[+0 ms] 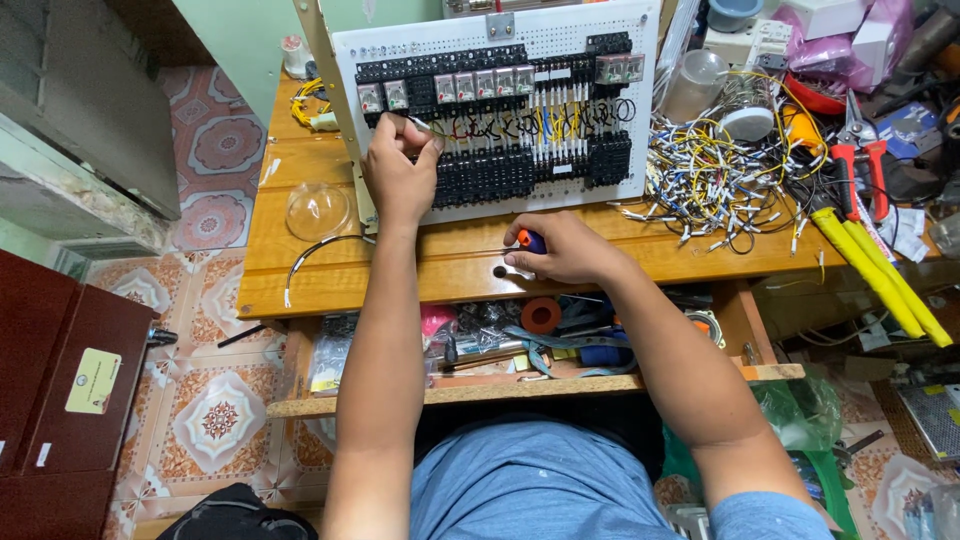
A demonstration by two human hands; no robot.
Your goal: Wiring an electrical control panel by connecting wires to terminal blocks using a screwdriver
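Hands are working apart on the wooden tabletop. The left hand is reaching up to the white perforated panel, its fingertips pinching a thin wire just below the row of clear relays and above the black terminal blocks. The right hand is resting on the tabletop in front of the panel, fingers closing around a screwdriver with an orange and blue handle, its shaft pointing left. A tangle of yellow and white wires is lying to the right of the panel, with red-handled cutters and a yellow-handled tool beyond. A clear dome lid is sitting at the left.
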